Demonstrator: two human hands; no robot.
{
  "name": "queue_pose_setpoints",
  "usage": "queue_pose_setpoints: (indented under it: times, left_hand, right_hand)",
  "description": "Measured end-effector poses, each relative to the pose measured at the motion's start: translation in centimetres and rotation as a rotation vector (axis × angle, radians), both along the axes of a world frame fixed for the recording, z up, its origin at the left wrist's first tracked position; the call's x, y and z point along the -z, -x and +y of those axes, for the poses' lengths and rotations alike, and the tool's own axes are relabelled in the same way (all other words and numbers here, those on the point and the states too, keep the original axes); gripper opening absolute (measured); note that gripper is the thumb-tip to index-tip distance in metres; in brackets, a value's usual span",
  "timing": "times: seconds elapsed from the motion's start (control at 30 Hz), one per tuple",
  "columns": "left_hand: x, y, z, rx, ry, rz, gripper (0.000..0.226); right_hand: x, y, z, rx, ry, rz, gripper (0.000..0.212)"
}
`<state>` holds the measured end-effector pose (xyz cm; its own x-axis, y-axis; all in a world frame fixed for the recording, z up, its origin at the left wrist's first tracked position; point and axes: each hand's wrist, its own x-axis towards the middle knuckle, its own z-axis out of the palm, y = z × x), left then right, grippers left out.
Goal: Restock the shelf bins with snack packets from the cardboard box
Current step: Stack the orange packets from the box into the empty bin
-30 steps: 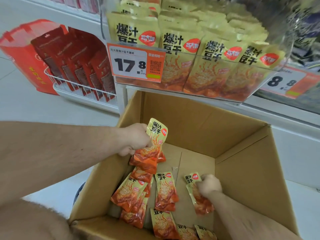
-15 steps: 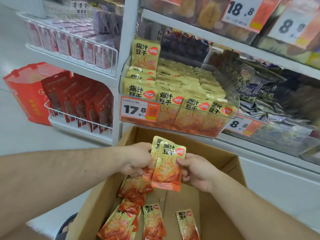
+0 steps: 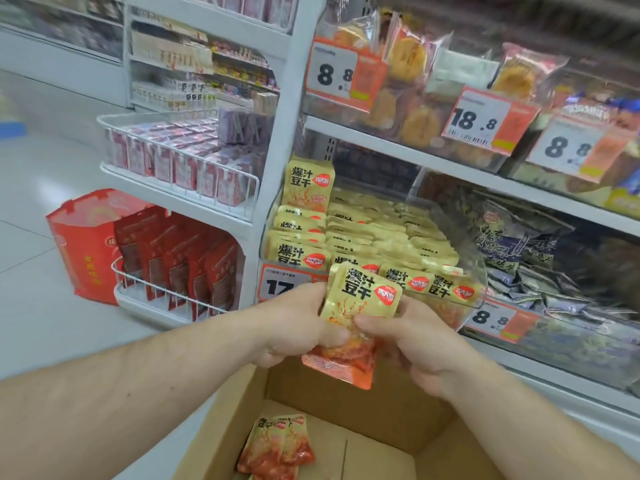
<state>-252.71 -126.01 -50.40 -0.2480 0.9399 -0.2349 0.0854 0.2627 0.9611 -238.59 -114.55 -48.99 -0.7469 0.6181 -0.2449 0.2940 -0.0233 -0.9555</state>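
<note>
Both hands have risen from the cardboard box, the left hand and right hand together gripping a bunch of yellow-orange snack packets just near the full clear shelf bin. More packets lie in the box.

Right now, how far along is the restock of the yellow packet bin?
Well along. Done: the clear bin already holds rows of yellow packets, nearly full. In hand: the left hand and right hand together grip a bunch of packets raised in front of the bin, not yet placed. Left: a few loose packets lie in the cardboard box.
</note>
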Motion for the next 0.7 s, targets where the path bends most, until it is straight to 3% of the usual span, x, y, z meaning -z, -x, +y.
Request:
queue_pose_setpoints:
  times: [0.13,0.2,0.27,0.33,0.4,0.47,0.57,0.7]
  left_hand:
    - [-2.9,0.8,0.3,-0.045,-0.113,0.090,0.032]
    - [-4.2,1.3,0.4,-0.121,-0.205,0.232,0.032]
    - [-5.1,2.2,0.4,-0.237,-0.281,0.492,0.039]
    - [-5.5,3.7,0.5,-0.331,-0.313,0.881,0.053]
    - [-5.4,5.5,1.0,-0.312,-0.176,1.242,0.076]
    - [-4.9,6.9,1.9,-0.223,0.033,1.418,0.101]
    - [-4.5,7.7,3.6,-0.083,0.218,1.492,0.117]
    - [-4.0,8.1,4.8,-0.067,0.263,1.540,0.119]
  right_hand:
    - [-3.6,1.5,1.2,-0.064,0.018,0.008,0.024]
    - [-5.4,2.2,1.7,-0.066,0.029,0.077,0.028]
    - [-7.3,2.9,2.5,0.015,-0.130,0.147,0.020]
    - [-8.9,4.0,3.6,0.151,-0.308,0.215,0.016]
    - [-10.1,5.3,4.5,0.216,-0.404,0.292,0.021]
    - [-10.4,6.9,5.0,0.231,-0.492,0.325,0.026]
    - [-9.8,9.1,5.9,0.236,-0.632,0.298,0.028]
    - [-8.9,11.4,6.5,0.244,-0.770,0.234,0.029]
